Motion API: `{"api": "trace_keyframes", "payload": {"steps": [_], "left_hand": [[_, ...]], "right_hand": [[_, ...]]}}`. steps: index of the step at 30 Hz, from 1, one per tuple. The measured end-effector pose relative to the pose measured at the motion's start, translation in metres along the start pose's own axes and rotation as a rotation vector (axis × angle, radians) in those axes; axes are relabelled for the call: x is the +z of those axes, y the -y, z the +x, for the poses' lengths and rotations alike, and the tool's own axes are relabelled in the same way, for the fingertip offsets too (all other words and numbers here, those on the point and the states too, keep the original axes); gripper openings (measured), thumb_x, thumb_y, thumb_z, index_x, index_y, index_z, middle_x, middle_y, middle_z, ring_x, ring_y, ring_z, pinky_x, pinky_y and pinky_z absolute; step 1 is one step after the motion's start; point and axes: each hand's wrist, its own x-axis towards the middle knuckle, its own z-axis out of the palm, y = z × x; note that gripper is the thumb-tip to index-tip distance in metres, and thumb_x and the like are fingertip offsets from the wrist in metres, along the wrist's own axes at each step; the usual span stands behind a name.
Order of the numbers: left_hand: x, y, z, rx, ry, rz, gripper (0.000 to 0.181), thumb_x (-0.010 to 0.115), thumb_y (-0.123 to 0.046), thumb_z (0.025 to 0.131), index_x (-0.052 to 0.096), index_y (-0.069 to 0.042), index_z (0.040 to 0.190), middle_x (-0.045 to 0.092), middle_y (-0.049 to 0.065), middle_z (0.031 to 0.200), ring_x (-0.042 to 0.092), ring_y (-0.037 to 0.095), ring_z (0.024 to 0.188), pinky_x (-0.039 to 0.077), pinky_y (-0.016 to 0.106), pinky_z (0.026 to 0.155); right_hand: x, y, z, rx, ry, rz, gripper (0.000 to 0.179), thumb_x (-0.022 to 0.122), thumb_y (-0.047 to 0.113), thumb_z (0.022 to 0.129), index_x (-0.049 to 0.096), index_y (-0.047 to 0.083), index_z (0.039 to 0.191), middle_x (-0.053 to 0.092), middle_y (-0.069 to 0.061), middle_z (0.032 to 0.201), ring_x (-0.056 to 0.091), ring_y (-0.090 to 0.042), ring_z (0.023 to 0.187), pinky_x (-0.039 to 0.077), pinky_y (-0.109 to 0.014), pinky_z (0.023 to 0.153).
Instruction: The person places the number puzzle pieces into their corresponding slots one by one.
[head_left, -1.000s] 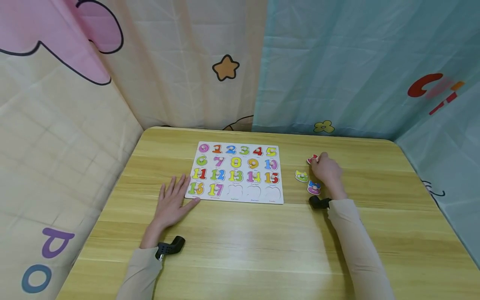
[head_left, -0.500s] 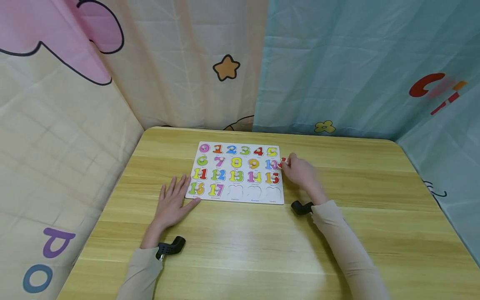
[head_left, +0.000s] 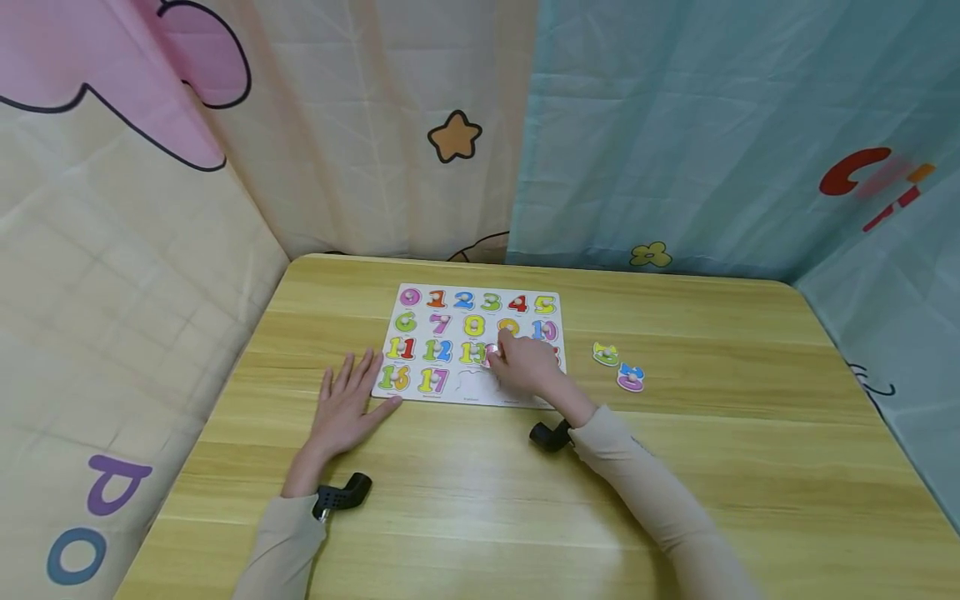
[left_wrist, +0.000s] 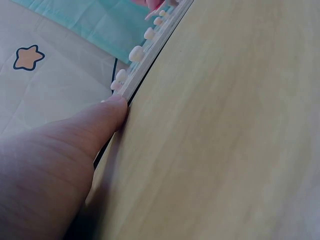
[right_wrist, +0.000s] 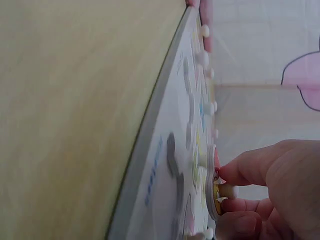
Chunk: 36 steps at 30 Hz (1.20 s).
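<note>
The white number puzzle board lies on the table with rows of knobbed, coloured number pieces in it. Its bottom row shows an unfilled recess, and my right hand covers part of the board's right side. That hand pinches a knobbed puzzle piece, red and yellow-orange, by its knob just above the board in the right wrist view. Its number is unreadable. My left hand lies flat with fingers spread at the board's lower left corner. In the left wrist view its thumb touches the board's edge.
Two loose number pieces lie right of the board: a yellow-green one and a blue-purple one. Printed curtains hang behind the wooden table and at its sides.
My right hand has picked up the red piece from the table at the right and carried it left over the board. The left hand stays in place.
</note>
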Motion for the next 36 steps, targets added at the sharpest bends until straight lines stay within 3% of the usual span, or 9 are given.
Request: {"api": "trace_keyframes", "payload": {"steps": [9,20,28,36], "left_hand": [[0.000,-0.002,0.000,0.004,-0.003,-0.006,0.082,0.046,-0.057,0.093,0.014,-0.011,0.153,0.011,0.011,0.157,-0.003,0.035,0.142,-0.011,0.053,0.108],[0.000,0.000,-0.001,-0.007,0.001,-0.008,0.082,0.046,-0.057,0.093,0.014,-0.011,0.153,0.011,0.010,0.158,-0.003,0.034,0.142,-0.011,0.053,0.109],[0.001,0.001,0.000,0.003,-0.010,-0.009,0.082,0.045,-0.057,0.093,0.015,-0.010,0.153,0.012,0.012,0.157,-0.002,0.035,0.142,-0.010,0.053,0.109],[0.000,-0.001,0.000,0.005,-0.021,-0.011,0.081,0.047,-0.056,0.093,0.017,-0.009,0.153,0.014,0.012,0.157,-0.001,0.036,0.142,-0.008,0.054,0.109]], "right_hand": [[0.018,0.020,-0.003,-0.122,0.053,-0.065,0.021,0.053,0.033,0.095,0.049,0.015,0.085,0.047,0.001,0.058,0.047,-0.014,0.051,0.034,-0.028,0.046],[0.021,0.026,-0.005,-0.175,0.079,-0.079,0.025,0.056,0.033,0.095,0.047,0.014,0.081,0.041,0.003,0.056,0.041,-0.013,0.048,0.029,-0.026,0.044],[0.022,0.027,-0.006,-0.185,0.079,-0.094,0.026,0.055,0.035,0.096,0.046,0.015,0.081,0.042,0.004,0.057,0.042,-0.013,0.049,0.032,-0.027,0.045],[0.022,0.026,-0.009,-0.143,0.089,-0.080,0.030,0.055,0.039,0.095,0.048,0.016,0.079,0.045,0.004,0.057,0.044,-0.013,0.050,0.033,-0.027,0.046]]}}
